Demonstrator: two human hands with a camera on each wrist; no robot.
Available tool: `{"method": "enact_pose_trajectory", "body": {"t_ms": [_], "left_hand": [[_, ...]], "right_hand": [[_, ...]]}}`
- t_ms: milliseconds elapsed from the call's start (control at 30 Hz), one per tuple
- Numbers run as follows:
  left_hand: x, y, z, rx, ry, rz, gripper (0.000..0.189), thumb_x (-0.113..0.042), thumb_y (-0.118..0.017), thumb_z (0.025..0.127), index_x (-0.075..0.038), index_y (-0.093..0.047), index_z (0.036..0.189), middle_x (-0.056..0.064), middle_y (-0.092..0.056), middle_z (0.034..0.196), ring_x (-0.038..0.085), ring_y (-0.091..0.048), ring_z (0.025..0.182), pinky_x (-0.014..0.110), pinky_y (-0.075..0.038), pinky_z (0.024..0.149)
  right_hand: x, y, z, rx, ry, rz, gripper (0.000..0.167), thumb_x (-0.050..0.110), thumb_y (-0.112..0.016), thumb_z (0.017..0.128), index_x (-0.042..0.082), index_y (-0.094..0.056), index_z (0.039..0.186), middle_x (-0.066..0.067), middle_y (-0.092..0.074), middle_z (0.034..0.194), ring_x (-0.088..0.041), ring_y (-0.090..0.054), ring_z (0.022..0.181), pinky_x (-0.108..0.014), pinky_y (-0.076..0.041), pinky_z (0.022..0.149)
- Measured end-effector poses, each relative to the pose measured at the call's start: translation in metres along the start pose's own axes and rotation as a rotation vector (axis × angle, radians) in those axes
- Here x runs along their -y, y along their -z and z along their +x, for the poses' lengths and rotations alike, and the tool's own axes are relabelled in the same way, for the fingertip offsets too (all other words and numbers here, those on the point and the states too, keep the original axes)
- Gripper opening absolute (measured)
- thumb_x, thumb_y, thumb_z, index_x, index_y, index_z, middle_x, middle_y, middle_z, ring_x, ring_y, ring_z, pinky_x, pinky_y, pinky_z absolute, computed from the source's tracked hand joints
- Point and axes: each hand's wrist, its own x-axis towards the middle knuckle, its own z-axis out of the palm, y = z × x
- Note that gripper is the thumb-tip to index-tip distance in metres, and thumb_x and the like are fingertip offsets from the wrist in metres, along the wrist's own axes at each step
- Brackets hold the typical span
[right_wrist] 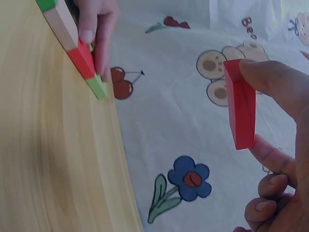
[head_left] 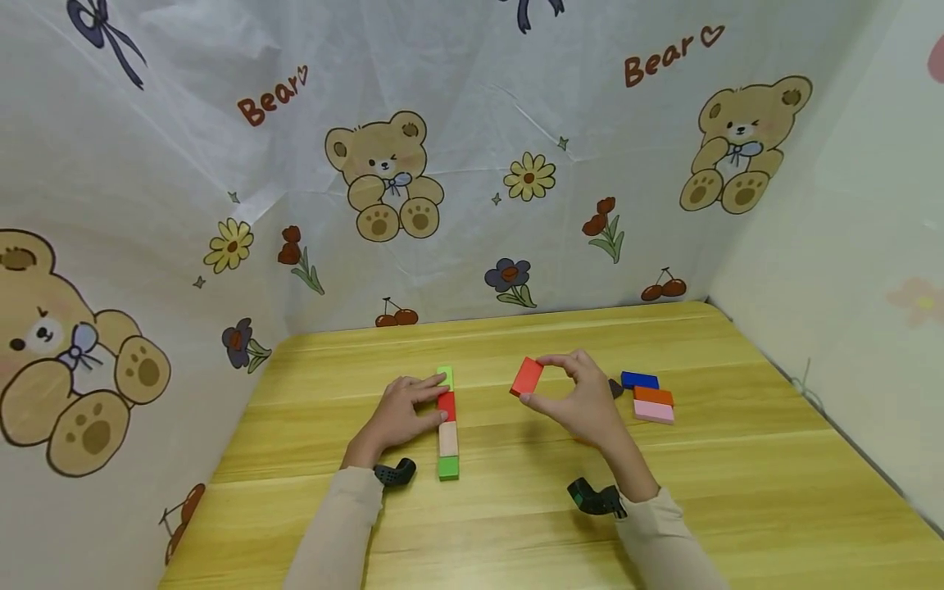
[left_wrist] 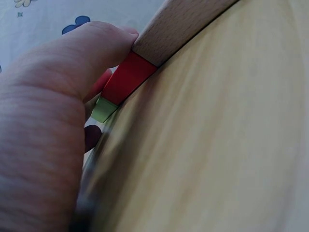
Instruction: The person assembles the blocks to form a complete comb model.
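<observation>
A row of wooden blocks runs away from the person: a green block [head_left: 448,468] nearest, then a plain wood block [head_left: 448,439], a red block [head_left: 447,405] and a light green block [head_left: 446,376]. Beside the row's far part lies my left hand [head_left: 399,412], its thumb against the red block and its fingers reaching over the far end. Raised above the table to the right, my right hand [head_left: 586,401] pinches another red block [right_wrist: 241,106] by its two ends between thumb and index finger. That block is tilted in the head view.
Right of the right hand lie a blue block [head_left: 639,380], an orange block [head_left: 653,397] and a pink block [head_left: 653,412], with a dark piece [head_left: 615,388] partly hidden by the hand. A bear-print cloth [head_left: 472,270] hangs behind the wooden table [head_left: 472,541].
</observation>
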Motion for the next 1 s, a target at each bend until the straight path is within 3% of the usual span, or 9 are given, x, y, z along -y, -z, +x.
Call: {"method": "enact_pose_trajectory", "body": {"t_ms": [267, 600, 833, 1000], "left_hand": [[0.000, 0.001, -0.002, 0.008, 0.007, -0.010, 0.054, -0.046, -0.071, 0.091, -0.026, -0.060, 0.141, -0.011, -0.046, 0.156, 0.015, -0.048, 0.122, 0.050, -0.018, 0.120], [-0.001, 0.000, -0.001, 0.001, 0.012, 0.003, 0.054, -0.048, -0.071, 0.091, -0.027, -0.061, 0.140, -0.012, -0.046, 0.155, 0.015, -0.048, 0.119, 0.050, -0.026, 0.117], [-0.002, 0.002, -0.001, -0.004, 0.005, 0.006, 0.053, -0.047, -0.071, 0.091, -0.027, -0.062, 0.140, -0.011, -0.047, 0.155, 0.018, -0.048, 0.125, 0.053, -0.025, 0.117], [-0.002, 0.003, 0.000, -0.001, 0.001, 0.008, 0.053, -0.048, -0.071, 0.091, -0.027, -0.062, 0.140, -0.011, -0.047, 0.155, 0.018, -0.048, 0.126, 0.053, -0.021, 0.120]], "right_hand": [[0.014, -0.020, -0.013, 0.057, 0.059, 0.074, 0.055, 0.036, -0.092, 0.069, 0.027, -0.070, 0.119, 0.004, -0.055, 0.095, -0.014, -0.050, 0.094, -0.039, -0.043, 0.084], [0.030, -0.044, -0.029, 0.221, 0.063, 0.054, 0.053, 0.044, -0.093, 0.065, 0.033, -0.071, 0.112, 0.012, -0.054, 0.094, -0.010, -0.052, 0.096, -0.038, -0.045, 0.088], [0.038, -0.053, -0.038, 0.288, 0.083, 0.095, 0.052, 0.044, -0.092, 0.066, 0.037, -0.070, 0.112, 0.010, -0.051, 0.090, -0.014, -0.047, 0.088, -0.030, -0.039, 0.075], [0.036, -0.063, -0.044, 0.360, 0.070, 0.127, 0.052, 0.043, -0.092, 0.067, 0.038, -0.070, 0.113, -0.005, -0.055, 0.091, -0.026, -0.045, 0.084, -0.026, -0.033, 0.069]]}}
